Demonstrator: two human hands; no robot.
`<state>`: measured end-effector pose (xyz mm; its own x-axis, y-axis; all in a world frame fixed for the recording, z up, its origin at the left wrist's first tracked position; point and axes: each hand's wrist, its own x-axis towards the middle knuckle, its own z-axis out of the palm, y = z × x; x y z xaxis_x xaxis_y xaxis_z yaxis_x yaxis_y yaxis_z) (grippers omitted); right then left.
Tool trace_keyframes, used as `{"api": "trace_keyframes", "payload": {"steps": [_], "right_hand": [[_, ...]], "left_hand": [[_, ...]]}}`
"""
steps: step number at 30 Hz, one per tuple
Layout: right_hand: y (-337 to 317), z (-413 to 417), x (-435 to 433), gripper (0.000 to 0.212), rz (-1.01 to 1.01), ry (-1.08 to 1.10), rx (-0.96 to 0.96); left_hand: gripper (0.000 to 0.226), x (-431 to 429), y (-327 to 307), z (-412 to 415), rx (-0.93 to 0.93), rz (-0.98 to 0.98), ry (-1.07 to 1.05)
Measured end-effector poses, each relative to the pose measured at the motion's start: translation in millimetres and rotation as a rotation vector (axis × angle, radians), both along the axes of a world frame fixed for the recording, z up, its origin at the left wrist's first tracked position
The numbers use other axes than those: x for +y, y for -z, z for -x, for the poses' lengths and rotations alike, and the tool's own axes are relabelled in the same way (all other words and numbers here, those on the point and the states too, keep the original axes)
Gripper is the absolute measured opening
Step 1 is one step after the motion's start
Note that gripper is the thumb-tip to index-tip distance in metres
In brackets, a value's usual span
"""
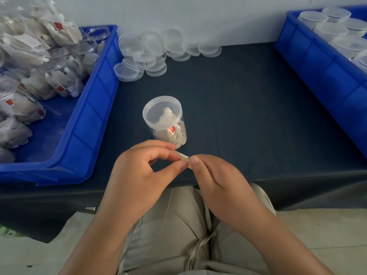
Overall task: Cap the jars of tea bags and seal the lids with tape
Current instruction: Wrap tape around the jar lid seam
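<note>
Your jar [164, 120] at 12 o'clock is capped, not yet taped; fingers of your left hand [139, 171] and right hand [216, 175] pinch a tape strip [184, 157]; uncapped jars [29, 76] wait at 9 o'clock.

Table cover [238, 116]: dark navy, plain, no pattern.
Left bin [95, 108] and right bin [317, 62]: saturated blue, uniform.
Jar [164, 133]: clear, colourless; its lid [162, 112] is translucent, milky white.
Tea bags [168, 118] in the jar: off-white, with one small red tag [172, 129] edged in white.
Jars in the left bin [29, 46]: clear, off-white contents, scattered red squares.
Loose lids [155, 50]: frosted, whitish.
Capped jars in the right bin [333, 28]: the same frosted white on top.
Tape strip [183, 156]: pale, near colourless, faint yellowish tint.
Wall [218, 16]: pale grey-white.
Trousers [168, 225]: plain beige.
Floor [317, 235]: light cream.
</note>
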<state>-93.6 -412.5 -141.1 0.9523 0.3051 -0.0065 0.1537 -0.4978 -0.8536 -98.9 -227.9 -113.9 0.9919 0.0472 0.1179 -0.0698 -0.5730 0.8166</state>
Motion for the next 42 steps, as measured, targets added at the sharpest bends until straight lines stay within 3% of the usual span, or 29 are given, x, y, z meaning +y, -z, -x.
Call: {"api": "trace_keyframes", "payload": {"steps": [6,9,11,13,17,21,24,26,29,33,37,39,42], "right_hand": [[-4.6,-8.5,-10.3,0.033,0.038,-0.149,0.102],[-8.3,-12.9,-11.5,0.032,0.075,-0.151,0.109],[-9.7,-13.2,-8.9,0.038,0.085,-0.09,0.075],[-10.5,-12.7,-5.2,0.042,0.068,-0.022,0.059],[-10.9,-10.3,-2.2,0.041,0.082,0.043,-0.029],[-11.1,-6.6,-4.8,0.037,0.034,0.092,-0.076],[-7.8,-4.6,-7.4,0.035,0.02,0.108,-0.091],[-5.8,-5.4,-9.0,0.036,0.013,0.116,-0.065],[-1.5,-10.6,-13.4,0.039,-0.013,0.155,-0.007],[3.3,-19.8,-14.0,0.061,0.116,0.163,-0.051],[0.7,-29.1,-24.4,0.049,0.091,-0.053,0.003],[-1.4,-30.7,-29.6,0.034,0.022,-0.129,0.012],[-2.3,-29.6,-26.3,0.021,-0.015,-0.147,-0.053]], "left_hand": [[0.011,9.2,0.6,-6.5,0.133,0.053,0.053],[0.01,2.0,5.2,-1.7,-0.037,-0.138,0.041],[0.021,-4.9,10.6,2.0,-0.202,-0.283,-0.023],[0.026,-9.9,16.8,2.8,-0.32,-0.32,-0.087],[0.023,-17.8,23.6,1.2,-0.416,-0.201,-0.093],[0.026,-20.9,19.3,1.2,-0.25,0.1,-0.043],[0.012,-20.5,16.8,-2.6,-0.201,0.157,-0.071],[0.003,-18.7,15.9,-4.9,-0.254,0.079,-0.081],[0.01,-16.1,18.9,-7.3,-0.414,-0.13,-0.052],[0.016,-20.4,19.8,-6.9,-0.574,-0.206,-0.001],[0.007,-22.5,13.8,-8.3,-0.429,0.074,-0.037],[0.014,-20.9,11.8,-9.6,-0.336,0.211,-0.066],[0.027,-20.0,8.1,-11.8,-0.337,0.246,-0.144]]}}
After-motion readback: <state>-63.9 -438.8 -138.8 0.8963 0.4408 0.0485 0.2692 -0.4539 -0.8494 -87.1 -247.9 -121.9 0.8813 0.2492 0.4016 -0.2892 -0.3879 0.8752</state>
